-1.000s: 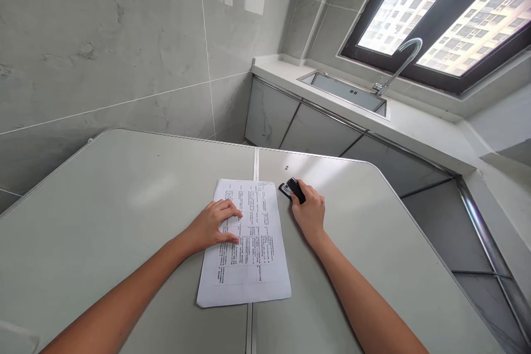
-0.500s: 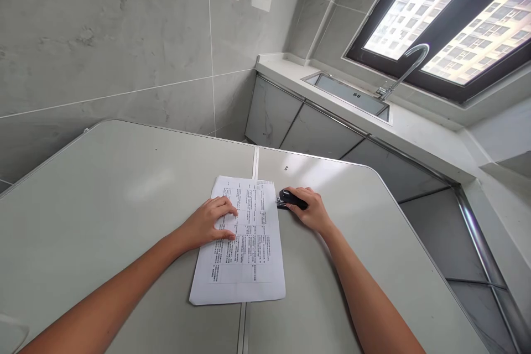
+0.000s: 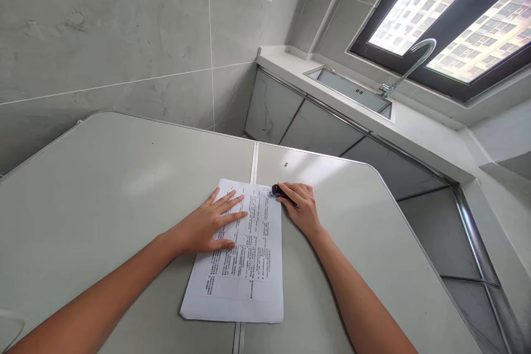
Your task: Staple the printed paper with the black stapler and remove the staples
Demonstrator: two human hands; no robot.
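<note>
A stack of printed paper (image 3: 240, 307) lies on the pale table (image 3: 103, 193), across its centre seam. My left hand (image 3: 213, 221) rests flat on the left part of the top sheet, fingers spread. In my right hand (image 3: 302, 206) is a black stapler (image 3: 279, 191), gripped from above. Its front end is at the upper right edge of the sheets, over the printed corner; whether the paper sits between its jaws I cannot tell. My fingers cover the rear of the stapler.
Two small dark staple-like marks or bits (image 3: 286, 165) show on the table beyond the stapler. Past the table's far edge stand a counter with a sink (image 3: 352, 88), a curved faucet (image 3: 415, 63) and grey cabinets (image 3: 323, 124). A tiled wall (image 3: 124, 38) rises behind.
The stapler in my right hand has moved left onto the paper's upper right edge. My left hand has gone from curled fingers to spread flat. The paper appears slightly lower in view.
</note>
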